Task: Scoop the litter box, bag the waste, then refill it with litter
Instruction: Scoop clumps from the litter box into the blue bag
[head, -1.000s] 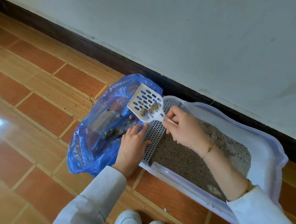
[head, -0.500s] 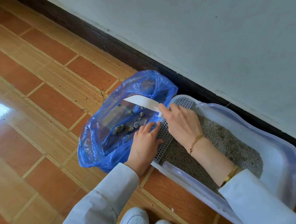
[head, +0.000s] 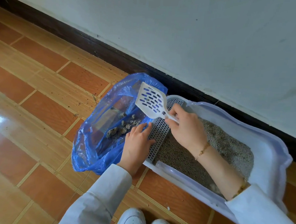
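White shoes (head: 147,222) showed at the bottom of the frame, on shiny orange floor tiles (head: 40,116) with thin striped lines. Just above them, the left hand (head: 136,146) lay flat with its fingers spread, pressing the crinkly edge of the blue plastic bag (head: 92,143) beside the litter box (head: 270,159). The bag sat open in the middle of the frame, with bumpy grey clumps (head: 124,127) inside. The right hand (head: 185,129) pinched the thin handle of the white scoop (head: 150,101), which had long slots and hung over the bag. The box was smooth pale plastic with a grey grid step (head: 159,136) and grainy brown litter (head: 210,149). Behind stood a dark baseboard (head: 95,45) and a white wall (head: 182,36).
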`<state>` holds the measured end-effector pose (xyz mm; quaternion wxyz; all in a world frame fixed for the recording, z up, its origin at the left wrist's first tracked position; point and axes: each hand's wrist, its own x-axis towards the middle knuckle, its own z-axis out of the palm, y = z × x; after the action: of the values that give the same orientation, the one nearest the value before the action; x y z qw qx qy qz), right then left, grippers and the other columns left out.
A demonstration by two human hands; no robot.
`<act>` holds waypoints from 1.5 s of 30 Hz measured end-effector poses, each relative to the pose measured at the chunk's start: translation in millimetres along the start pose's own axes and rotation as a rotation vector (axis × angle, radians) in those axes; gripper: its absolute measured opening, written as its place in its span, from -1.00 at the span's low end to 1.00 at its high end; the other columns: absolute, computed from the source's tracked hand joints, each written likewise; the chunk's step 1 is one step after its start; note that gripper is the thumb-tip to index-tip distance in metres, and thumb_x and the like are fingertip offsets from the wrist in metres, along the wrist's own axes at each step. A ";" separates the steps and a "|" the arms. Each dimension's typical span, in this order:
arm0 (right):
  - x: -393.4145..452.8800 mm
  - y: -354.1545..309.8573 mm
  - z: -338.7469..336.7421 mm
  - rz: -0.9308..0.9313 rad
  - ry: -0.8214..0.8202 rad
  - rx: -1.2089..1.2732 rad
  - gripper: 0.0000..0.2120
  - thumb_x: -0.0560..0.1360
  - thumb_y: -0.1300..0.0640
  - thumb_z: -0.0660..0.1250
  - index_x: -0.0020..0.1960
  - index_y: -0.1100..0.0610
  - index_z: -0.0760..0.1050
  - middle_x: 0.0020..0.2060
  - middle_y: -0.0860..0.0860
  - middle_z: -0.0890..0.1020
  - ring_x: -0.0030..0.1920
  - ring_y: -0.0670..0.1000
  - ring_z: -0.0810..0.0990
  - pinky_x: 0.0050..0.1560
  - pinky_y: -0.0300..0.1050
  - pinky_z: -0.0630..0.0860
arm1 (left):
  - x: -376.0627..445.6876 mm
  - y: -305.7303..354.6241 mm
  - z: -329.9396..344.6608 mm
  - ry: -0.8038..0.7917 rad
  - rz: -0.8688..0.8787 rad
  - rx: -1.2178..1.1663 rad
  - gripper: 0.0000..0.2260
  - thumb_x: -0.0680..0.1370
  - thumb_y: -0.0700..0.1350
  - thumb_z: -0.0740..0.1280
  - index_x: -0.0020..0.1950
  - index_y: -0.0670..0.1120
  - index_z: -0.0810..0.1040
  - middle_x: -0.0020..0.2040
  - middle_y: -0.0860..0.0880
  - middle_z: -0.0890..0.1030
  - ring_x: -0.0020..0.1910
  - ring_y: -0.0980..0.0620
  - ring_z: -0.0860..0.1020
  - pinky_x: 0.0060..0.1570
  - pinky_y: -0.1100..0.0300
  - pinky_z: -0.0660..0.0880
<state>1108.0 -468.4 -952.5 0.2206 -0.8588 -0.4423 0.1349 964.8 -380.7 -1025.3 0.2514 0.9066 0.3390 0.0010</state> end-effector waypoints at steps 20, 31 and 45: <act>-163.4 109.9 -77.7 0.936 -0.412 0.290 -0.72 0.61 0.17 0.16 -0.24 0.25 0.42 -0.41 0.14 0.57 -0.59 -0.02 0.44 -0.57 -0.25 0.35 | -3.3 27.5 16.4 0.129 0.185 0.097 -0.57 0.48 -0.21 0.45 0.34 -0.16 0.52 0.32 -0.19 0.51 0.27 -0.27 0.42 0.24 -0.18 0.41; -162.1 115.3 -85.7 1.021 -0.480 0.257 -0.84 0.57 0.25 0.10 -0.17 0.23 0.38 -0.43 0.19 0.52 -0.56 0.04 0.41 -0.56 -0.30 0.33 | -3.4 31.4 15.7 0.133 0.188 0.117 -0.57 0.42 -0.32 0.47 0.29 -0.21 0.56 0.28 -0.24 0.54 0.20 -0.35 0.46 0.16 -0.25 0.45; -140.3 131.2 -58.9 1.020 -0.470 0.348 -0.88 0.58 0.26 0.09 0.05 0.25 0.36 -0.44 0.19 0.51 -0.56 0.06 0.41 -0.56 -0.24 0.36 | -5.6 26.6 20.9 0.169 0.118 0.024 -0.53 0.47 -0.28 0.44 0.37 -0.20 0.46 0.37 -0.29 0.40 0.31 -0.34 0.29 0.28 -0.27 0.33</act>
<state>1144.8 -665.7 -961.7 0.1615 -0.8612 0.0186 0.4816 980.4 -410.7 -1030.5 0.2106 0.9246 0.3048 0.0882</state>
